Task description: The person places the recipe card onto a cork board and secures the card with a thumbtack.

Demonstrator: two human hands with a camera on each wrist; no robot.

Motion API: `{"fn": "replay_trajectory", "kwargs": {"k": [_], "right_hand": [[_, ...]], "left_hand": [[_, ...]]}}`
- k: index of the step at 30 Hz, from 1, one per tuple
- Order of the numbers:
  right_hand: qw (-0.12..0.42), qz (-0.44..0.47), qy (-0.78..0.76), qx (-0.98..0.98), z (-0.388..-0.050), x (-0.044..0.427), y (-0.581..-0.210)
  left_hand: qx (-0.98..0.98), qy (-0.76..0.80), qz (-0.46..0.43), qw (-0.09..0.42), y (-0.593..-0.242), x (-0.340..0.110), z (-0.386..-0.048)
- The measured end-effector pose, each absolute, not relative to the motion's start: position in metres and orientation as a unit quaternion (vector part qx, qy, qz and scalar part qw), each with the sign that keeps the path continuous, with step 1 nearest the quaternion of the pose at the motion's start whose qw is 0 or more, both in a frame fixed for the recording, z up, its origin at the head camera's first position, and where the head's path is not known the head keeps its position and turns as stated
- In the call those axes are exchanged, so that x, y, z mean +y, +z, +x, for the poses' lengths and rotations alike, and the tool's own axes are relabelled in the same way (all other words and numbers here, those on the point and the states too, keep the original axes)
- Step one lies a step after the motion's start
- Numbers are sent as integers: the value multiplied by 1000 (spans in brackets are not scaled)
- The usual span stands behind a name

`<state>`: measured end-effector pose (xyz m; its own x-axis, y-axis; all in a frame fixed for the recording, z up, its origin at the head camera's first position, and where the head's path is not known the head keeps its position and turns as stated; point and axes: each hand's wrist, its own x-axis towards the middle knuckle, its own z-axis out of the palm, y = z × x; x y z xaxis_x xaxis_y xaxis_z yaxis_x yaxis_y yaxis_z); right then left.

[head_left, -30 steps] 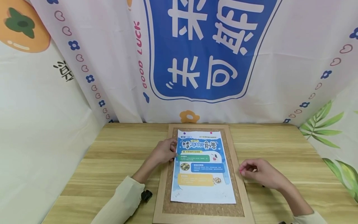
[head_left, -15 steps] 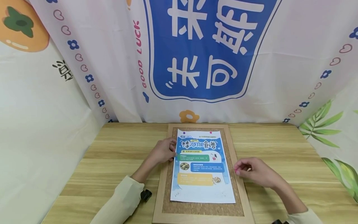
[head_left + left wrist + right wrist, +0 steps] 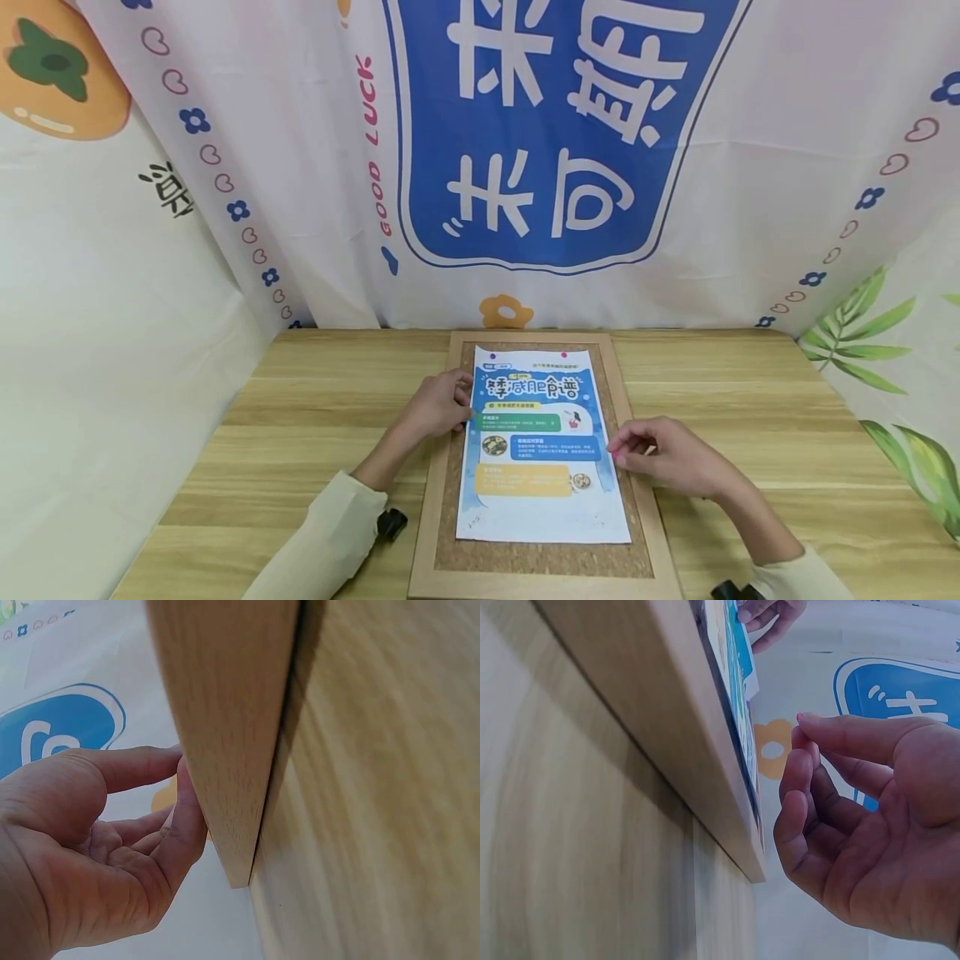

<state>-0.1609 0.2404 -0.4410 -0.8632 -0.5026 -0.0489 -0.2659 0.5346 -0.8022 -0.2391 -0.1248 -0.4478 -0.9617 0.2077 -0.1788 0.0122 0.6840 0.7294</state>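
Note:
A printed poster [image 3: 536, 517] lies on a wood-framed cork board [image 3: 543, 560], with a purple pin [image 3: 492, 356] and a pink pin [image 3: 564, 355] at its top corners. My left hand [image 3: 438, 406] touches the poster's left edge with bent, relaxed fingers; the wood frame [image 3: 225, 735] partly hides the fingertips of the left hand [image 3: 112, 840] in the left wrist view. Over the poster's right edge, around mid-height, my right hand [image 3: 675, 454] pinches another pink pin [image 3: 615, 454]. The right wrist view shows this pin [image 3: 800, 717] between thumb and forefinger of the right hand [image 3: 885, 825].
The board lies on a wood-grain table [image 3: 300, 433], reaching close to its back edge. Behind hangs a white cloth [image 3: 330, 167] with blue and orange prints. A black device [image 3: 392, 524] is on the left wrist, another [image 3: 735, 590] by the right sleeve.
My right hand has moved left with the pink pin, from beyond the board's right side to the poster's right edge. The left hand has stayed in place.

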Motion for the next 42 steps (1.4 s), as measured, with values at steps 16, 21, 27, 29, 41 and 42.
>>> {"fn": "replay_trajectory", "kwargs": {"k": [16, 21, 27, 29, 41, 42], "right_hand": [[161, -230, -430, 858, -164, 215, -436], [161, -239, -426, 858, -164, 207, -437], [165, -248, -433, 851, -164, 200, -438], [167, -246, -431, 852, -164, 198, -439], [171, -255, -424, 852, -164, 186, -437], [171, -257, -425, 851, -163, 185, -437]], "left_hand": [[909, 394, 66, 121, -447, -125, -239], [909, 394, 66, 122, -447, -125, -239], [909, 392, 67, 124, -447, -125, -239], [909, 391, 69, 124, -448, -125, -240], [910, 390, 67, 123, -449, -125, -240], [910, 390, 67, 124, -449, -125, -240]]}}
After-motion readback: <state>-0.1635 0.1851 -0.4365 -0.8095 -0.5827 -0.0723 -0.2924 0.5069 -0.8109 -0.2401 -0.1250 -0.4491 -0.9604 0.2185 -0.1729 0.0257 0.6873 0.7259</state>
